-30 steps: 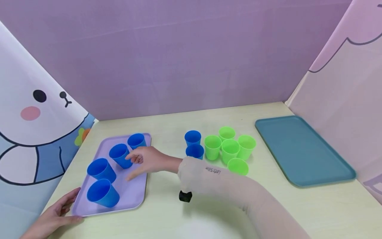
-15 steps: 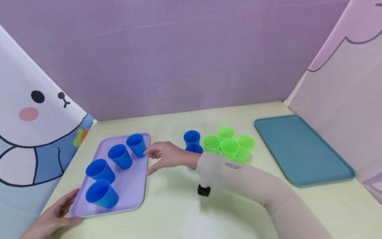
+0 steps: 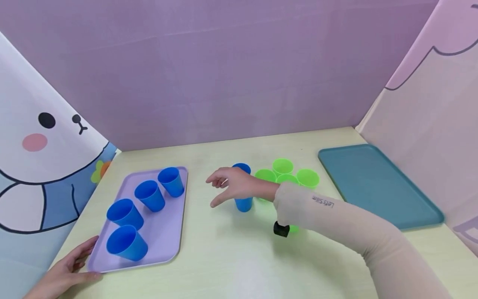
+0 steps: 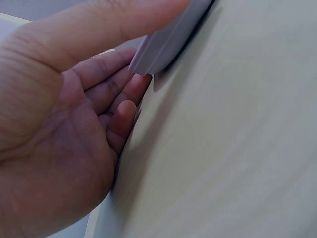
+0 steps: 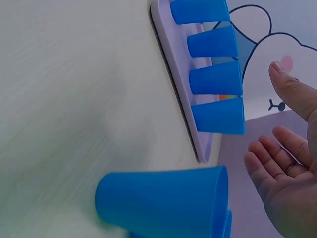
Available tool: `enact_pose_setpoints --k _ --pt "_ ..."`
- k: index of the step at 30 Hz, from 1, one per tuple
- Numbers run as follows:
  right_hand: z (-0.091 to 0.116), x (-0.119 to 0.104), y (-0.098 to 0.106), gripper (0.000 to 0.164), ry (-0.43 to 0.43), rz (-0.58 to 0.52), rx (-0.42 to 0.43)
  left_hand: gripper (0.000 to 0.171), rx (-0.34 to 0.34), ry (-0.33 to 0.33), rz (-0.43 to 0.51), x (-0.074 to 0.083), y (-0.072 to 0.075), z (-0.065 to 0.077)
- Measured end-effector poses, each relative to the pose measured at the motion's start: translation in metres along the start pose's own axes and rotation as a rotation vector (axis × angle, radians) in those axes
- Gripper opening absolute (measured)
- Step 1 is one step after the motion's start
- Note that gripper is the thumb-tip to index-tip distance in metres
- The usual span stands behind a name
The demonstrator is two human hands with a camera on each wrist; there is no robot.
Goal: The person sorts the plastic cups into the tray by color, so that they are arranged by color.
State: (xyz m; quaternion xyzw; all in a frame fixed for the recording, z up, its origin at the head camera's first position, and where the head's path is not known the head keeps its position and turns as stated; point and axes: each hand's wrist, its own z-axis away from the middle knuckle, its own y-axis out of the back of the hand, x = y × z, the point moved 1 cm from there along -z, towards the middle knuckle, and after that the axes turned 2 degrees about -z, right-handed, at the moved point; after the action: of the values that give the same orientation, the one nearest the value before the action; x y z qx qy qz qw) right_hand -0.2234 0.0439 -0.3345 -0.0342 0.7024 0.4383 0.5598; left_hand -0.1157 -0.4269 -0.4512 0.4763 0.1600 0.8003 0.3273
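My left hand [image 3: 61, 272] holds the near left corner of a lilac tray [image 3: 164, 245], thumb at the front edge and fingers along the left side. In the left wrist view, the thumb [image 4: 94, 29] lies against the tray's edge [image 4: 166, 44]. Several upright blue cups [image 3: 149, 196] stand in a slanting row on this tray. My right hand [image 3: 239, 185] hovers with nothing in it, thumb and fingers spread apart, partly covering two blue cups on the table. The nearer blue cup [image 5: 158, 203] is large in the right wrist view, beside the hand.
Several light green cups [image 3: 282, 167] stand in a cluster right of the two blue cups, partly behind the right sleeve [image 3: 336, 220]. A teal tray [image 3: 384, 187] lies at the right of the table. A purple backdrop [image 3: 239, 74] rises behind the table.
My right hand has moved right, from over the lilac tray to the two blue cups on the table. The left hand stays at the tray's corner.
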Motion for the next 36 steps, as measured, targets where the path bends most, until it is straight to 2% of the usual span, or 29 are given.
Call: enact_pose_setpoints --k 8,19,24,36 --pt "0.016 0.014 0.016 0.061 -0.002 0.006 0.021 0.113 0.004 0.054 0.026 0.000 -0.003 0.004" --pt "0.034 0.028 0.040 0.061 -0.017 0.054 0.052 0.112 0.006 0.040 0.002 0.003 -0.001 0.002" --pt "0.037 0.033 0.042 0.062 -0.032 0.058 0.053 0.111 0.005 0.031 0.000 0.003 -0.001 0.002" --pt "0.034 0.036 0.035 0.063 0.001 0.055 0.014 0.111 0.008 0.028 -0.002 0.001 -0.001 0.001"
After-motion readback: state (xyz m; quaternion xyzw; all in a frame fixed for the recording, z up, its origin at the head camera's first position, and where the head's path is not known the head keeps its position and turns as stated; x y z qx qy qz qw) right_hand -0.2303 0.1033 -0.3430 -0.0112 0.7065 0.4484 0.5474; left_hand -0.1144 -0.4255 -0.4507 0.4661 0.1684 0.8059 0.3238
